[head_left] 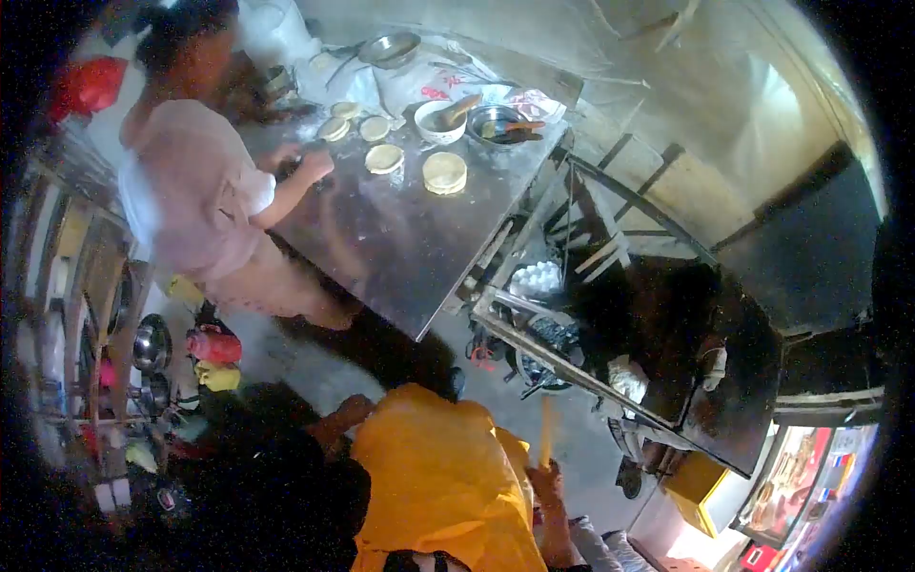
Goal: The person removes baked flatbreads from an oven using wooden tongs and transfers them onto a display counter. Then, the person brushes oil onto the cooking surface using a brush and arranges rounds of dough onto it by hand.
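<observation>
My right hand (546, 482) is closed around the lower end of a thin yellowish wooden stick (547, 429), which points up and away beside my orange apron (434, 467). On the other side of the apron, my left hand (349, 416) is dim, and its fingers cannot be made out. Neither hand touches the dark table (410, 248) ahead. On that table lie a stack of flat dough rounds (444, 173), another round stack (384, 159) and several smaller rounds (347, 112).
A co-worker (205, 191) stands at the table's left side, hands over it. At its far end are a white bowl (440, 124) and a metal bowl (500, 124). A metal frame (581, 367) stands on the right, near a lit display case (796, 481). Shelves line the left.
</observation>
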{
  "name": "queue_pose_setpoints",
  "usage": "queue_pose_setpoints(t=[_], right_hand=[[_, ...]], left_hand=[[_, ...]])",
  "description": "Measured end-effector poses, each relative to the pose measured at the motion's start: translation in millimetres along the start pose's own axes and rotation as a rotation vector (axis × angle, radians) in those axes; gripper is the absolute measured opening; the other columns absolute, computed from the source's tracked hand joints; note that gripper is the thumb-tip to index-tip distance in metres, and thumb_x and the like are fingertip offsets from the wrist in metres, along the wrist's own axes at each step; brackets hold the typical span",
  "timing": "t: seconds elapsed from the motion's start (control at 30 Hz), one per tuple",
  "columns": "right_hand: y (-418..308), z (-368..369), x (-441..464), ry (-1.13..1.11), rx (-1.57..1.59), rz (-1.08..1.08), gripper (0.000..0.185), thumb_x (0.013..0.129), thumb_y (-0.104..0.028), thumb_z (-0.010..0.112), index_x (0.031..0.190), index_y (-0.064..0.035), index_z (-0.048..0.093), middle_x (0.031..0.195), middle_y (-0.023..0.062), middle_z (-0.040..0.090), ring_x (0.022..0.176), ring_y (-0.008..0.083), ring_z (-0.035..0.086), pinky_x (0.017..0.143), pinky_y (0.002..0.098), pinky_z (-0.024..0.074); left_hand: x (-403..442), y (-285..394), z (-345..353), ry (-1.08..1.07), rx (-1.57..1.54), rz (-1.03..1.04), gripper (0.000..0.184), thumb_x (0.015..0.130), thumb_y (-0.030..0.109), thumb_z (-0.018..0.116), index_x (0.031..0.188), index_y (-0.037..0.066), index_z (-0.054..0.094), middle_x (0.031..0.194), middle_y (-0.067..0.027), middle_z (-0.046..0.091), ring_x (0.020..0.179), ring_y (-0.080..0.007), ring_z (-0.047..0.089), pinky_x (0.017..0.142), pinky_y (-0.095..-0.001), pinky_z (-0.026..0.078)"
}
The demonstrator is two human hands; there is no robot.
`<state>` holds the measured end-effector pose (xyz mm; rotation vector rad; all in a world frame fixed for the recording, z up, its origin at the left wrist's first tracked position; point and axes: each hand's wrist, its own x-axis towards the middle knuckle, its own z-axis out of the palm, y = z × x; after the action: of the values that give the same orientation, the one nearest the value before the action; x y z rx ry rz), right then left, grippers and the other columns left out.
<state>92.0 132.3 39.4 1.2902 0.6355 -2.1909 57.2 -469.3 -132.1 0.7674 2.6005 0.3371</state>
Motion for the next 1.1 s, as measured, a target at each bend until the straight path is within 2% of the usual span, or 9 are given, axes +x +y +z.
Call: queue_pose_setpoints(t=[0.13, 0.3, 0.4, 0.5, 0.63, 0.77, 0.93, 0.97, 1.1], right_hand=[[4.7, 38.9, -20.1, 0.106, -0.352, -0.096, 0.036, 0.076, -0.029, 0.072, 0.096, -0.0059, 0.053, 0.065, 0.0056, 0.052, 0.055, 0.018, 0.052, 0.046, 0.0347, 0.0416], [15.3, 35.4, -36.5, 0.294, -0.761, -0.198, 0.041, 0.077, -0.036, 0.07, 0.097, -0.0037, 0.054, 0.068, 0.0094, 0.055, 0.061, 0.0229, 0.055, 0.052, 0.0374, 0.0447], [30.1, 20.4, -48.4, 0.384, -0.986, -0.266, 0.045, 0.077, -0.04, 0.069, 0.098, -0.0023, 0.055, 0.07, 0.0117, 0.057, 0.064, 0.0259, 0.057, 0.056, 0.039, 0.0465], [40.5, -0.6, -60.6, 0.455, -1.214, -0.363, 0.049, 0.077, -0.044, 0.069, 0.099, -0.0009, 0.056, 0.072, 0.0139, 0.059, 0.068, 0.0289, 0.059, 0.06, 0.0407, 0.0484], [51.2, -24.8, -75.2, 0.601, -1.278, -0.419, 0.056, 0.078, -0.049, 0.067, 0.1, 0.0009, 0.057, 0.074, 0.017, 0.061, 0.073, 0.0328, 0.061, 0.065, 0.0428, 0.0509], [69.9, -100.8, -79.7, 0.655, -1.187, -0.525, 0.071, 0.079, -0.065, 0.059, 0.102, 0.0016, 0.056, 0.091, 0.0263, 0.064, 0.092, 0.0419, 0.062, 0.072, 0.0472, 0.0505], [70.4, -170.2, -114.3, 0.84, -0.996, -0.461, 0.052, 0.09, -0.049, 0.054, 0.096, 0.0032, 0.059, 0.072, 0.0196, 0.058, 0.068, 0.0319, 0.059, 0.061, 0.0417, 0.0448], [68.0, -185.9, -127.0, 0.742, -0.941, -0.355, 0.076, 0.081, -0.064, 0.055, 0.112, 0.0046, 0.058, 0.105, 0.0287, 0.062, 0.104, 0.0442, 0.058, 0.083, 0.0471, 0.0467], [91.3, -254.2, -145.6, 0.579, -1.618, -0.512, 0.036, 0.091, -0.034, 0.052, 0.113, -0.0066, 0.06, 0.093, 0.024, 0.064, 0.088, 0.0417, 0.062, 0.074, 0.0457, 0.0493]], left_hand=[[69.2, 13.1, -41.7, 0.399, -0.224, 0.133, 0.022, 0.093, 0.024, 0.056, 0.1, 0.004, 0.065, 0.091, -0.0116, 0.066, 0.081, -0.0282, 0.061, 0.073, -0.0411, 0.051], [153.4, 81.7, -153.3, -0.049, -0.953, -0.492, 0.031, 0.089, 0.033, 0.059, 0.099, 0.004, 0.064, 0.092, -0.0104, 0.066, 0.083, -0.0227, 0.063, 0.074, -0.0378, 0.05], [176.9, 69.0, -112.3, 0.136, -0.952, -0.272, 0.026, 0.091, 0.036, 0.059, 0.096, 0.01, 0.061, 0.084, -0.0004, 0.058, 0.076, -0.0126, 0.053, 0.067, -0.0301, 0.047], [173.5, 76.8, -146.3, -0.004, -1.206, -0.426, 0.032, 0.088, 0.034, 0.059, 0.1, 0.004, 0.065, 0.089, -0.0087, 0.067, 0.082, -0.0202, 0.063, 0.075, -0.0362, 0.05], [155.8, 57.0, -96.7, 0.028, -0.727, -0.497, 0.028, 0.087, 0.029, 0.06, 0.1, 0.005, 0.065, 0.083, -0.0064, 0.066, 0.077, -0.02, 0.06, 0.07, -0.0362, 0.049], [124.2, 53.0, -55.5, -0.095, -0.876, -0.447, 0.03, 0.089, 0.033, 0.058, 0.098, 0.006, 0.065, 0.081, -0.0042, 0.063, 0.075, -0.0198, 0.058, 0.068, -0.036, 0.048], [133.5, 207.6, -144.8, -0.248, -0.809, -0.663, 0.031, 0.091, 0.034, 0.058, 0.102, 0.006, 0.062, 0.082, -0.0028, 0.061, 0.077, -0.016, 0.057, 0.069, -0.0343, 0.048], [140.7, 222.4, -139.5, -0.256, -0.798, -0.667, 0.031, 0.091, 0.034, 0.058, 0.102, 0.006, 0.062, 0.082, -0.0028, 0.061, 0.077, -0.016, 0.057, 0.069, -0.0343, 0.048], [172.8, 270.2, -131.4, -0.224, -0.906, -0.46, 0.032, 0.091, 0.031, 0.059, 0.107, 0.004, 0.061, 0.086, -0.0025, 0.061, 0.079, -0.0138, 0.056, 0.073, -0.0307, 0.047]])
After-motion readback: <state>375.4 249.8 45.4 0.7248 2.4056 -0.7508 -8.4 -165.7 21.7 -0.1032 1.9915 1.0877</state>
